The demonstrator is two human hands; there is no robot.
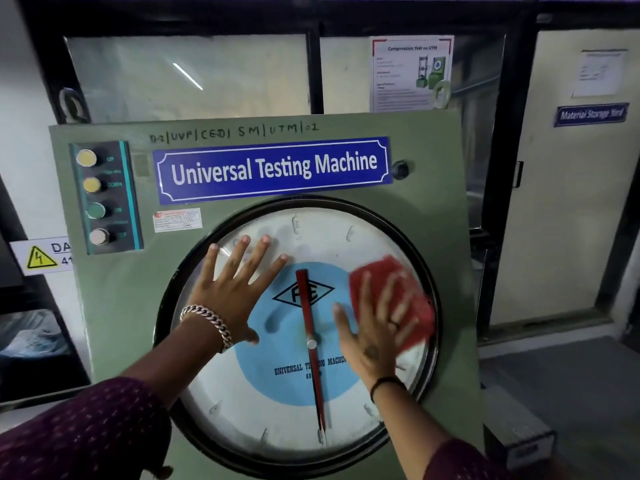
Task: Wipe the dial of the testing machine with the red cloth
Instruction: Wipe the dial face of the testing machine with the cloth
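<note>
A large round dial (277,420) with a black rim, a white face, a blue centre and a red pointer fills the front of the green testing machine (429,188). My left hand (232,289) lies flat on the glass at the upper left, fingers spread, holding nothing. My right hand (377,330) presses the red cloth (415,299) flat against the right side of the dial, fingers spread over it. The cloth looks blurred.
A blue "Universal Testing Machine" plate (273,169) sits above the dial. A panel with several push buttons (104,197) is at the upper left. A yellow danger sign (41,256) hangs at the left. A door (568,174) stands at the right.
</note>
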